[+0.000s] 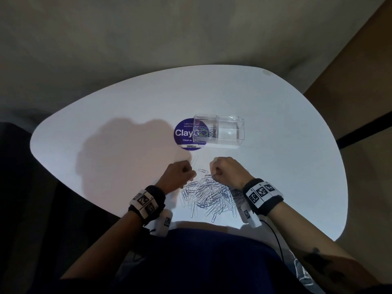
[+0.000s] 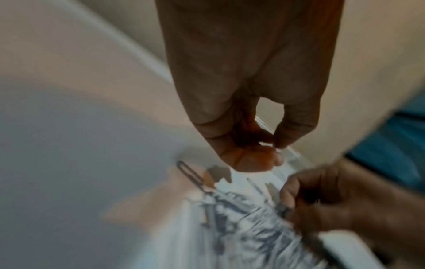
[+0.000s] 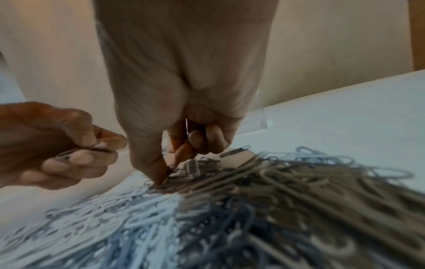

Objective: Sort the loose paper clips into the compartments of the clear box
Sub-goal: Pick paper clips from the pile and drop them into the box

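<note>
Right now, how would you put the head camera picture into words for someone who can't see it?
Two hands work at the far edge of a pile of paper clips on a white table: the right hand pinches one clip, the left hand is curled beside it. Beyond stands a clear box, clips in its left compartment, partly over a round purple sticker.

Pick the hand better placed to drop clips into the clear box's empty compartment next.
Right, probably. The right hand sits nearer the clear plastic box, whose empty compartment is on that side, and already pinches a clip at the silver paper clip pile. The left hand also holds clips but sits farther away.
</note>
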Motion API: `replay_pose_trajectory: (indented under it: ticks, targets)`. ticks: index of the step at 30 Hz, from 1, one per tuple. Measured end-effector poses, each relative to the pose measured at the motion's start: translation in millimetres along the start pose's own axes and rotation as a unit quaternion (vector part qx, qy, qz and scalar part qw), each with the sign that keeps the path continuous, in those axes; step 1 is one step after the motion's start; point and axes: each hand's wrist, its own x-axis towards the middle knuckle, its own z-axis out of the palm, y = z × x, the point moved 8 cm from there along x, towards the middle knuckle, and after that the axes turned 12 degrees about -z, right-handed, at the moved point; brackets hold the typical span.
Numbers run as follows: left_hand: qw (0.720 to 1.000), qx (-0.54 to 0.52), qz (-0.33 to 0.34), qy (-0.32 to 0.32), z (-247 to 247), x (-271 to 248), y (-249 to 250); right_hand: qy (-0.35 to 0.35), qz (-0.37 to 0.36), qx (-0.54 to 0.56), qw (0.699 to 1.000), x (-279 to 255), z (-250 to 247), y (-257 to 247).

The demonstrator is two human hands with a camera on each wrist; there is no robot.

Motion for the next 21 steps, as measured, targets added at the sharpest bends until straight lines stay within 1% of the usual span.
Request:
replay_pose_trajectory:
  ticks: [1,2,4,6,8,9,10,11,12,13,14,15,16,17,21]
  targets:
    - [0.996,-0.077,-0.016,-0.029,-0.7,0.1,-0.7,-0.002,0.002,0.007,1.0,0.1,-0.1,1.1]
    - [0.987,-0.147,-0.027,-0.056,-0.3,0.3,-0.2,0.003,0.006,0.026,1.0,-1.1,-1.1,3.3]
    - [0.965,-0.238,-0.049,-0.097,1.4,3.0,0.7,0.054,0.021,0.1,0.993,-4.3,-8.0,7.6]
    - [0.959,-0.253,-0.07,-0.112,3.6,6.1,2.4,0.116,0.06,0.199,0.971,-10.2,-18.6,12.9]
    - [0.959,-0.249,-0.085,-0.11,7.1,10.8,2.3,0.151,0.095,0.321,0.93,-17.1,-25.4,12.9]
    - [0.963,-0.234,-0.088,-0.102,8.6,14.6,2.4,0.156,0.103,0.377,0.907,-20.2,-27.4,10.4]
    - [0.975,-0.19,-0.075,-0.083,8.3,18.1,4.5,0.155,0.102,0.421,0.888,-22.4,-28.5,8.6]
    - [0.991,-0.113,-0.045,-0.052,7.0,21.1,8.7,0.152,0.1,0.45,0.874,-23.9,-29.1,7.0]
    - [1.0,-0.012,-0.002,-0.017,6.5,22.9,14.2,0.149,0.095,0.472,0.864,-24.3,-28.8,5.8]
    - [0.995,0.085,0.048,0.016,7.5,21.6,21.6,0.147,0.091,0.489,0.855,-24.2,-28.5,4.4]
    - [0.982,0.159,0.1,0.035,10.3,17.5,29.3,0.147,0.091,0.507,0.845,-23.6,-26.2,4.8]
    - [0.967,0.206,0.148,0.04,14.9,13.7,34.6,0.145,0.091,0.524,0.834,-23.0,-23.7,5.2]
    - [0.955,0.232,0.18,0.037,19.2,11.4,37.3,0.141,0.092,0.544,0.822,-21.9,-20.9,4.7]
    - [0.95,0.244,0.193,0.035,21.3,10.6,37.6,0.134,0.09,0.565,0.809,-21.2,-17.8,3.2]
    - [0.955,0.24,0.17,0.021,22.5,15.1,31.1,0.106,0.073,0.663,0.737,-17.5,-4.0,-3.5]
